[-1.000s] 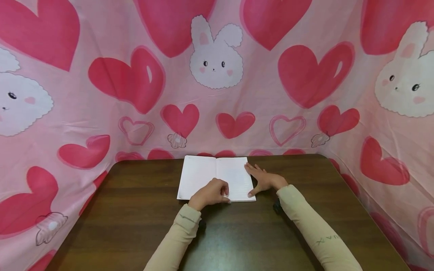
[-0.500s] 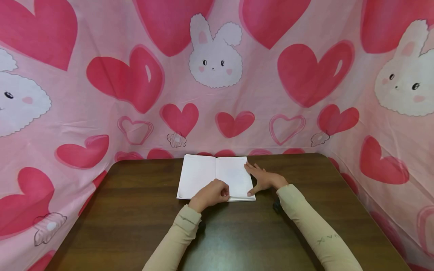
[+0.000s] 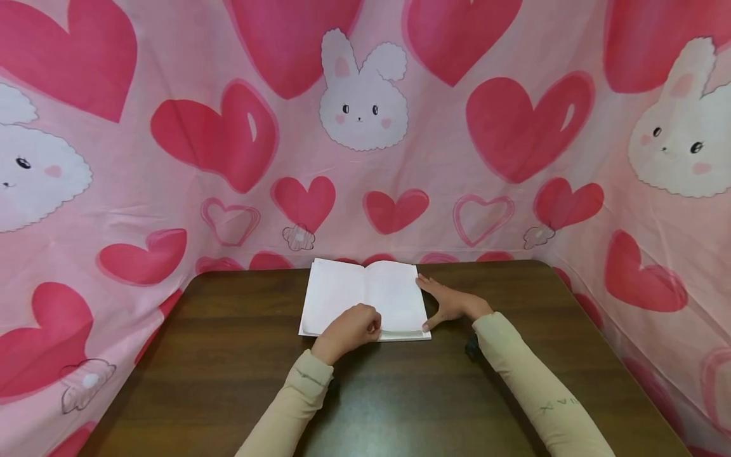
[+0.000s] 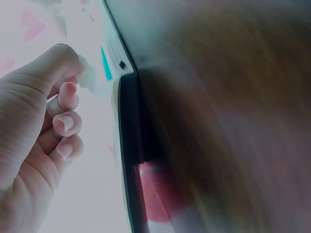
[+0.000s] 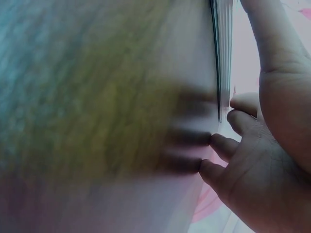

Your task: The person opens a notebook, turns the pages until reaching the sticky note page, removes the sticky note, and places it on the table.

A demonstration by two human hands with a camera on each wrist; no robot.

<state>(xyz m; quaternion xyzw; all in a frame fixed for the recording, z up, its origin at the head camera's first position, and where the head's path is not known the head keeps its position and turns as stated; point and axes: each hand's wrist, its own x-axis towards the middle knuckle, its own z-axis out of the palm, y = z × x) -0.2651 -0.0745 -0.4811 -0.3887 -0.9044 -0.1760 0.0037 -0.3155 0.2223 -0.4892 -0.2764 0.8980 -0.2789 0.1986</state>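
Observation:
An open notebook (image 3: 337, 292) with white pages lies near the far side of the brown table. My left hand (image 3: 351, 325) is at its near edge, just right of the middle fold. In the left wrist view, my left hand (image 4: 43, 116) pinches a page between thumb and forefinger, the other fingers curled in. The right-hand pages bow upward near the fold. At the notebook's right edge rests my right hand (image 3: 451, 302), fingers spread. The right wrist view shows the page edges (image 5: 224, 58) beside that hand, with fingertips (image 5: 206, 167) down on the table.
The brown table (image 3: 228, 374) reaches toward me on both sides of the notebook. A pink cloth (image 3: 440, 146) printed with hearts and rabbits hangs behind it and along both sides. Each wrist carries a dark device below the sleeve.
The right-hand pages have risen into a curve by the fold and their near edge has lifted. My left hand has shifted slightly left, my right hand slightly right.

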